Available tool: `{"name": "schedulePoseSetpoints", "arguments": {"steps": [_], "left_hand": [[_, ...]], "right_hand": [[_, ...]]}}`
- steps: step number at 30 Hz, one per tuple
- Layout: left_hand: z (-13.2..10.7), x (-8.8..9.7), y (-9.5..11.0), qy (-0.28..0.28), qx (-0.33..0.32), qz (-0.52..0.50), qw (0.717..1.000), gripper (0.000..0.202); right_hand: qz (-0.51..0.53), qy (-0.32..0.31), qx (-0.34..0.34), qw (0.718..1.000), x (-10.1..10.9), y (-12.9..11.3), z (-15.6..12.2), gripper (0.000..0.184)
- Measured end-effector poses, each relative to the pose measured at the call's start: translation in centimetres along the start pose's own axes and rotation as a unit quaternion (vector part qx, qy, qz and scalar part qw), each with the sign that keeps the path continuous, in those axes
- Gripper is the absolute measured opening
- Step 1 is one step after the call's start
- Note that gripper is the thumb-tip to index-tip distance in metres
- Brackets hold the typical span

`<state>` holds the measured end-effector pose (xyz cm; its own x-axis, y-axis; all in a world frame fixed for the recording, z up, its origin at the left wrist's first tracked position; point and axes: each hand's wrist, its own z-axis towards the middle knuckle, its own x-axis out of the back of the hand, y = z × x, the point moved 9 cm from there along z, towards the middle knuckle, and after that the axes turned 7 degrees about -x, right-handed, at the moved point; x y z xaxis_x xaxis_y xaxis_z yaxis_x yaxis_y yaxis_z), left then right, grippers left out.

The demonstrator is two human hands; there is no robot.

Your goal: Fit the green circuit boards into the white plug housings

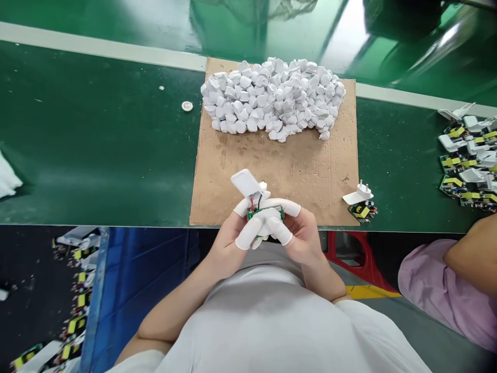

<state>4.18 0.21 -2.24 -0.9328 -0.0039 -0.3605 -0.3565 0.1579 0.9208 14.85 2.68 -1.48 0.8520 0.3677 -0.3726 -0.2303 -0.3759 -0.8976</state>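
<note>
Both hands meet in front of my body at the table's near edge, white finger cots on their fingertips. My left hand and my right hand grip a small green circuit board between thumbs and fingers. A flat white plastic plug piece sticks up from it, joined by red and black wires. The thumbs come together over the board and hide most of it; whether a white lump lies under them I cannot tell. Beyond the hands, a pile of white putty-like lumps rests on a cardboard sheet.
Another circuit board with a white two-pin plug lies right of the cardboard. More boards are heaped at far right, beside a person's arm. A blue crate with boards stands lower left. A small white disc lies left.
</note>
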Motion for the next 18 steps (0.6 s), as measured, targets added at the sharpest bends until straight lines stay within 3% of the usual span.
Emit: {"name": "schedulePoseSetpoints", "arguments": {"steps": [3,6,13,18], "left_hand": [[0.4,0.7,0.5,0.046,-0.034,0.081,0.995,0.055],[1.0,0.7,0.7,0.047,-0.056,0.122,0.99,0.059],[1.2,1.2,-0.8,0.044,0.023,0.027,0.998,0.063],[1.0,1.3,-0.1,0.034,-0.018,0.05,0.998,0.064]], "right_hand": [[-0.065,0.012,0.023,0.998,0.4,-0.2,-0.6,0.045],[-0.101,0.034,0.036,0.994,0.9,0.1,-0.7,0.048],[-0.059,0.013,0.015,0.998,0.8,0.9,-0.2,0.055],[-0.072,0.013,-0.008,0.997,0.7,1.0,-0.2,0.057]]}}
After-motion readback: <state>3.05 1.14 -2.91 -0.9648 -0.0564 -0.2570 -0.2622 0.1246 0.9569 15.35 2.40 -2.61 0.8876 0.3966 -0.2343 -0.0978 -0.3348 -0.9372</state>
